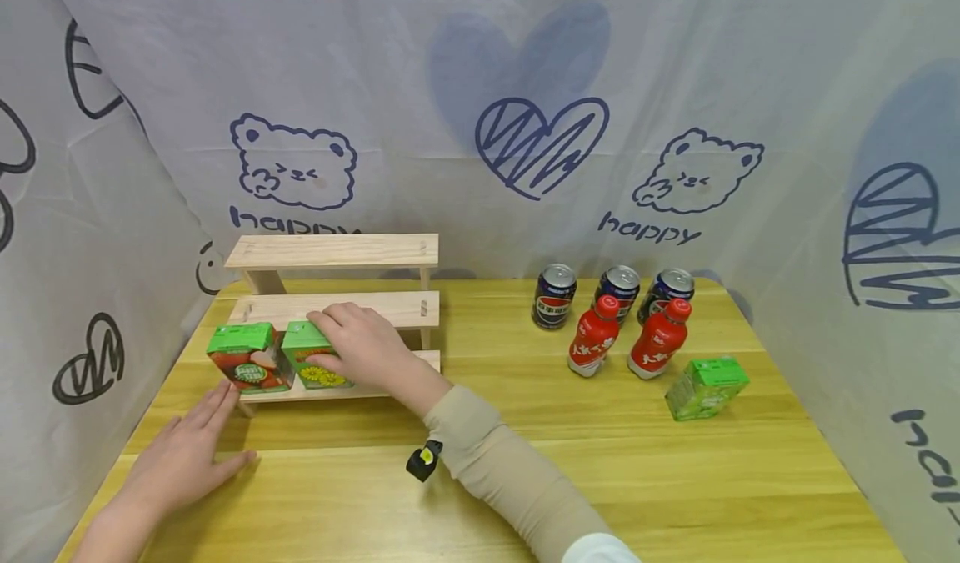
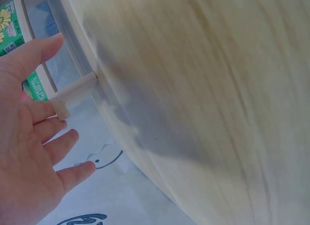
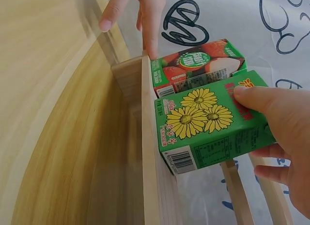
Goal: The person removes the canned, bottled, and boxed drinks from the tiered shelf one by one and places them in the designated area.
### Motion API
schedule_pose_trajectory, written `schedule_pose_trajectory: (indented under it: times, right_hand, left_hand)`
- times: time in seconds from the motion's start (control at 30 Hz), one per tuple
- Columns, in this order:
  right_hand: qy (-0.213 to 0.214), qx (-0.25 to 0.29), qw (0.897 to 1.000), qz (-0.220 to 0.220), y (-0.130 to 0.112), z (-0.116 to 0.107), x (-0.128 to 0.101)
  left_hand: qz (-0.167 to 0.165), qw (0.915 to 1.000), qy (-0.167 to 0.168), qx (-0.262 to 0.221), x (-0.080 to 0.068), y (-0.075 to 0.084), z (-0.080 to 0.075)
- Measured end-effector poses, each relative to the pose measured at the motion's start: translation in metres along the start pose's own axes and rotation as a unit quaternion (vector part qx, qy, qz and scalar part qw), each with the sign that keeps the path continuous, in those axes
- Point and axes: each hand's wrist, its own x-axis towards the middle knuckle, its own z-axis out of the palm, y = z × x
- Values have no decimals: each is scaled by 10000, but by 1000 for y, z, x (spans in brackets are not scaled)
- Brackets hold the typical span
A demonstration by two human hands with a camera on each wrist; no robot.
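Note:
My right hand point(image 1: 367, 350) grips the top of a green drink carton with yellow flowers point(image 3: 208, 118), thumb on its front face. The carton stands on the lowest step of a wooden three-step shelf point(image 1: 333, 250). Close beside it on the left is a red and green juice carton point(image 1: 251, 359) with apples pictured on it. My left hand point(image 1: 183, 454) has its fingers extended, fingertips at the left front corner of the lowest step, just below the juice carton. In the left wrist view, the fingers point(image 2: 63, 145) are spread and hold nothing.
Toward the right of the wooden table point(image 1: 337, 496) stand several dark cans, one of them a Pepsi-like can point(image 1: 555, 296). Two red bottles point(image 1: 595, 336) are in front of the cans. A light green carton point(image 1: 705, 388) sits further right. A patterned cloth point(image 1: 412, 71) hangs behind.

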Motion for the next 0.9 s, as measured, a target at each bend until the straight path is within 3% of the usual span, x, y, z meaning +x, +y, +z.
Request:
schedule_pose_trajectory:
  times: [0.47,0.9]
  right_hand:
    - [80,165,9997,-151,-2,-4,-1]
    - [323,171,9992,-162,9,-8,-19]
  left_hand:
    - [-15,10000,-29,45,0,1,0]
    - [-25,9999,-131,11,1,0,-1]
